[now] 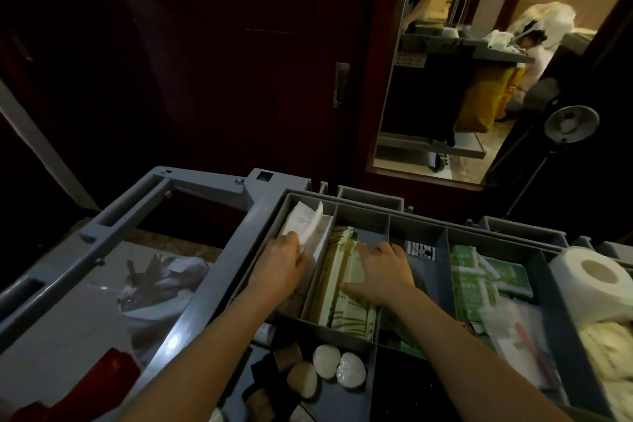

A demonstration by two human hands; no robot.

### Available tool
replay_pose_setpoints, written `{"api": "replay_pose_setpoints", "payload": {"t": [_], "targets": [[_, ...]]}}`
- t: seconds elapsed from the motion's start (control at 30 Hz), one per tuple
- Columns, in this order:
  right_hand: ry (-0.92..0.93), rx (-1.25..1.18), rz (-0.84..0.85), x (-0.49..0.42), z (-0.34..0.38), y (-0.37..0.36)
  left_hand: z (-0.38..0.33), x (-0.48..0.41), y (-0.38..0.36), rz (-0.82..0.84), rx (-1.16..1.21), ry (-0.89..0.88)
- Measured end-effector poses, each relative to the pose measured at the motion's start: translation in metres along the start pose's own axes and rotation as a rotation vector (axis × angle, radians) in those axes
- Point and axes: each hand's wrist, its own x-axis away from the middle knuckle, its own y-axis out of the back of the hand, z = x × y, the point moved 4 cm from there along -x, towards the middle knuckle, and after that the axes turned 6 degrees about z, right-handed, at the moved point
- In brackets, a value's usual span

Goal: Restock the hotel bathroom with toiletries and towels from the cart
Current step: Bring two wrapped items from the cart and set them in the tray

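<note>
Grey plastic forms the cart tray (263,216) before us, split into compartments. In the far-left compartment our left hand (286,265) curls its fingers into a stack of white packets (308,223) and grips them; a line of small print runs across the top one, too fine to read. In the next compartment to the right, our right hand (383,276) lies flat, fingers straight and thumb stretched out, pressing on green-striped sachets (342,305) whose dark lettering we cannot make out. Further right sit green boxes (479,277) with white writing, blurred, and a toilet roll (596,279) at the right edge. Near us lie round white soaps (337,367) beside small brown boxes (287,356).
</note>
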Motion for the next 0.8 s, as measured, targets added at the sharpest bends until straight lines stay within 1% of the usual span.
{"api": "replay_pose_setpoints", "payload": {"t": [0.2,0.3,0.37,0.43,0.57,0.7,0.8], "targets": [[-0.035,-0.068,-0.013,-0.001,0.000,0.000,0.002,0.002,-0.008,0.126,0.039,-0.006],[-0.044,0.025,-0.026,0.000,0.000,-0.001,0.004,0.002,-0.009,0.106,-0.005,0.009],[-0.043,0.091,-0.004,0.000,0.002,0.000,0.004,0.002,-0.009,0.113,-0.054,0.029],[-0.044,0.102,0.026,-0.001,0.002,0.001,0.004,0.000,-0.008,0.135,-0.049,0.059],[-0.041,0.047,0.058,-0.003,0.000,0.002,0.007,-0.001,-0.006,0.167,0.001,0.135],[-0.036,-0.014,0.032,-0.004,0.000,0.002,0.003,0.000,-0.001,0.182,-0.104,0.111],[-0.033,-0.107,0.007,-0.004,0.001,0.003,0.002,0.000,0.004,0.169,-0.054,0.090]]}}
